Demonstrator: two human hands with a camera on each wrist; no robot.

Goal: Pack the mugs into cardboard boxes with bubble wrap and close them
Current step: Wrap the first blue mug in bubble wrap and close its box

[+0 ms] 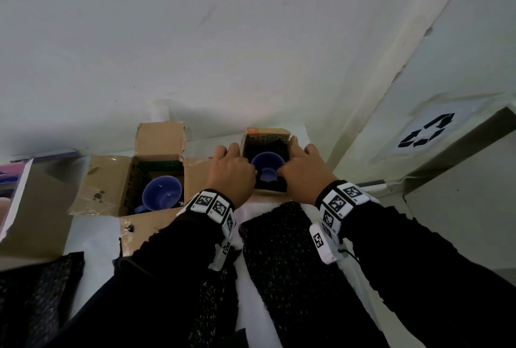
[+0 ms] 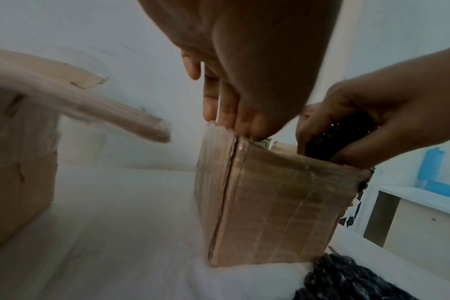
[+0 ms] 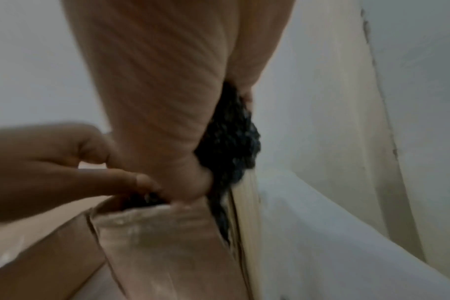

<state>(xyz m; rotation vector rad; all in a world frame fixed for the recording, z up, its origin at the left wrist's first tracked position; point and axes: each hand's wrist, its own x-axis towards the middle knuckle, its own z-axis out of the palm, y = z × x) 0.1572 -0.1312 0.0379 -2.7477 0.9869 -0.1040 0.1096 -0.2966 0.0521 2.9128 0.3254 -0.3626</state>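
Note:
A small cardboard box [image 1: 266, 133] stands at the back of the white table, lined with black bubble wrap [image 1: 275, 146]. A blue mug [image 1: 267, 166] sits upright inside it. My left hand [image 1: 231, 171] pinches the box's left rim, thumb inside and fingers [image 2: 227, 113] outside. At the right rim my right hand [image 1: 301, 169] grips a bunched fold of the black bubble wrap [image 3: 231, 142] and holds it down inside the box [image 2: 270, 203]. A second blue mug [image 1: 162, 194] lies in a larger open cardboard box [image 1: 111, 180] to the left.
Loose sheets of black bubble wrap [image 1: 279, 250] lie on the table in front of the small box and at the near left [image 1: 42, 292]. A white wall rises close behind. A cabinet with a recycling sign [image 1: 427, 132] stands right.

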